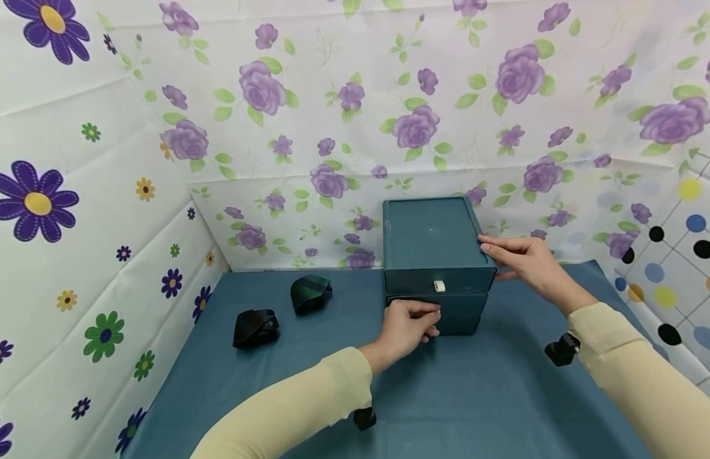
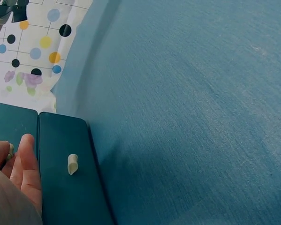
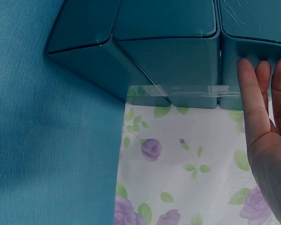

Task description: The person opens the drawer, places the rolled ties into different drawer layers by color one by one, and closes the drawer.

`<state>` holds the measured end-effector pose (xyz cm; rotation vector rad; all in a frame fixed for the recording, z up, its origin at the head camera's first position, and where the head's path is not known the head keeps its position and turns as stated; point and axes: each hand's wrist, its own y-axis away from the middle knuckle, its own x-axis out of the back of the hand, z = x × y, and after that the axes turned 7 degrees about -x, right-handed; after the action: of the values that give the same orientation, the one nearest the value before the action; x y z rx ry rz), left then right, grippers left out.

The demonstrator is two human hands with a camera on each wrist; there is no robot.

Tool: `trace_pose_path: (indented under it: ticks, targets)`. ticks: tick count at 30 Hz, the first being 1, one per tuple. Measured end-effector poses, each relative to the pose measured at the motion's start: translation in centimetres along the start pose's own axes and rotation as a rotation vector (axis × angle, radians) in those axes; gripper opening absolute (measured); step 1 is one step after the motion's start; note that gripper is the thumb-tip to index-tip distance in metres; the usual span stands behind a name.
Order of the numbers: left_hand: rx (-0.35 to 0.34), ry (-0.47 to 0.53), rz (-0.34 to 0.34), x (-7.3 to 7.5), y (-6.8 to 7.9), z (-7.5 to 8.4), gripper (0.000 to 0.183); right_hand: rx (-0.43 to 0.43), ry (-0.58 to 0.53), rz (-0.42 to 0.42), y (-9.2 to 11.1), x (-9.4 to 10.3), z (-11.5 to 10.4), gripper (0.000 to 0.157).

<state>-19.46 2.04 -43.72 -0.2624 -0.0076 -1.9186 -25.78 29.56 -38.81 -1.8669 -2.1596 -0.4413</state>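
A dark teal drawer box [image 1: 432, 233] stands against the back wall, its stacked drawers facing me. My left hand [image 1: 405, 328] is at its front, below the top drawer's pale pull tab [image 1: 439, 286]. In the left wrist view its thumb and fingers pinch the middle drawer's pull tab [image 2: 10, 151], largely covered by them. The bottom drawer's tab [image 2: 72, 164] sticks out beside that hand. With fingers extended, my right hand [image 1: 527, 264] touches the box's right side near the top edge. In the right wrist view its fingertips [image 3: 246, 65] meet the side wall.
Two rolled neckties lie left of the box: a dark green striped one [image 1: 310, 294] and a black one [image 1: 256, 329]. A blue cloth [image 1: 475, 401] covers the table. Floral sheets [image 1: 332, 127] enclose the back and left, and a dotted sheet [image 1: 682, 255] the right.
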Motion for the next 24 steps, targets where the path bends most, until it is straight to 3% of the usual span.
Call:
trace_pose_path:
  ticks: [24]
  targets:
    - [0.004,-0.003,-0.013,-0.09,0.27,-0.05,0.022,-0.007,-0.011,0.000,-0.14,0.06,0.01,0.046]
